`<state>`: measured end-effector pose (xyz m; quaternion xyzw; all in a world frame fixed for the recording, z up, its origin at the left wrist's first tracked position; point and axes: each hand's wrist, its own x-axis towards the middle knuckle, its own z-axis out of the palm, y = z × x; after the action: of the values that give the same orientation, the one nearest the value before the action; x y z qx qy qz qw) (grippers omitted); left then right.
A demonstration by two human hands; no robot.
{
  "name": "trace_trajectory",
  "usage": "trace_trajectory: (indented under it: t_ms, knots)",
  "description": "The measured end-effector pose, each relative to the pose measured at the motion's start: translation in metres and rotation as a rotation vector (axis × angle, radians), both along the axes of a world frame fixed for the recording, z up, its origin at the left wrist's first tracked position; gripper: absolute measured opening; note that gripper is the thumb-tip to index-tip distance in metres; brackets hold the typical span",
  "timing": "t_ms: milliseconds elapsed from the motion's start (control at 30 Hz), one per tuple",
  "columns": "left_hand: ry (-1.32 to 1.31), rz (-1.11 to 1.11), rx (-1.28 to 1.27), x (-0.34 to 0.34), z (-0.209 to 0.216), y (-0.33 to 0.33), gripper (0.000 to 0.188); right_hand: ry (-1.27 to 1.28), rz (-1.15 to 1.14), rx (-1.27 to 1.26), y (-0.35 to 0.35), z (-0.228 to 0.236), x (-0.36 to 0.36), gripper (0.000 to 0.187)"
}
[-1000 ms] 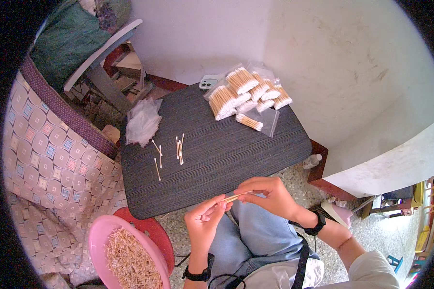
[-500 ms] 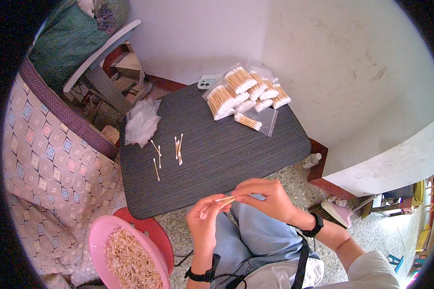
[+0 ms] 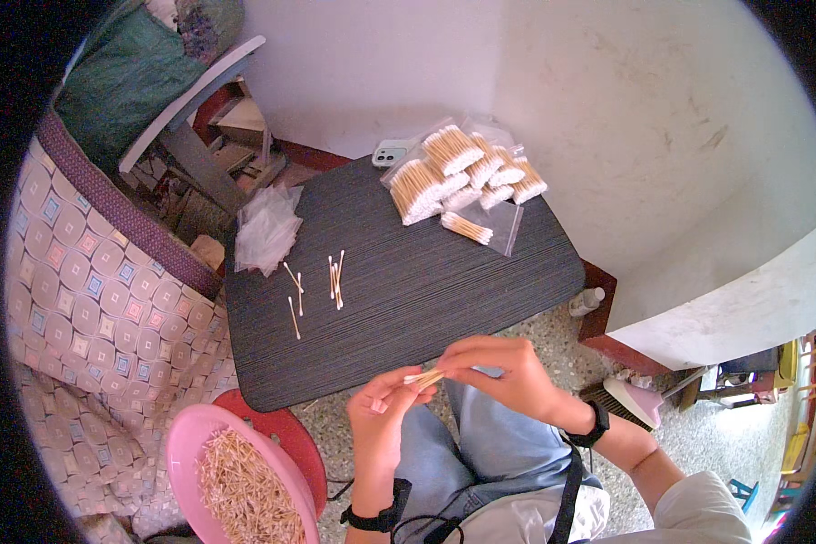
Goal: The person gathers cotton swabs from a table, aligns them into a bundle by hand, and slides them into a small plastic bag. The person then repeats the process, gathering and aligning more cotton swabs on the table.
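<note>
In the head view, the hands meet just off the near edge of the worktop [image 3: 408, 299]. The right hand [image 3: 503, 374] pinches a small bunch of cotton swabs [image 3: 428, 378], too overlapped to count; the left hand [image 3: 379, 410] is at their white tips, though I cannot tell whether it grips. The swabs should be feather-light, with thin, snappable sticks and soft ends, best held mid-stick.

On the worktop's left half lie three loose swabs [image 3: 300, 295], plus another three or four crossing nearer its middle. Its far-right corner bears a heap of filled bags [image 3: 444, 168], perhaps eight or more, and one flatter bag [image 3: 508, 227] with several swabs. At its far left are clear bags [image 3: 267, 231], uncountable; off its near-left corner, one pink bowl [image 3: 183, 444] of many swabs.
</note>
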<state>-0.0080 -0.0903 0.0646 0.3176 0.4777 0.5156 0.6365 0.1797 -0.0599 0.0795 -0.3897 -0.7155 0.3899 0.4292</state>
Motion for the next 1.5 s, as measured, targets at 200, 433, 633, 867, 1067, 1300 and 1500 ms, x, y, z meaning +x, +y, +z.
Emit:
trace_trajectory:
  t_ms: [200,433,633,867,1067,1300,1500]
  knots:
    - [-0.016,0.009,0.062,0.002,-0.003,0.0,0.02,-0.014,-0.01,0.029,-0.001,-0.004,0.001,0.015]
    - [-0.091,0.005,-0.016,0.001,-0.002,0.0,0.023,-0.023,-0.003,0.021,-0.001,-0.002,0.0,0.016]
    - [-0.213,-0.019,-0.139,-0.001,0.001,0.003,0.021,-0.014,-0.042,0.036,-0.002,-0.001,-0.001,0.016]
    - [-0.123,-0.091,-0.137,-0.002,-0.003,0.0,0.021,-0.027,-0.043,0.047,-0.002,-0.003,0.001,0.017]
    - [0.079,-0.047,0.078,0.005,-0.008,-0.004,0.023,-0.036,-0.055,0.045,-0.003,-0.006,0.0,0.017]
    - [0.065,-0.025,0.157,0.009,-0.007,-0.006,0.026,0.004,-0.069,-0.082,0.001,-0.003,-0.001,0.018]
    - [-0.066,0.024,0.099,0.009,-0.009,-0.004,0.023,0.02,-0.081,-0.078,0.0,-0.003,-0.003,0.018]
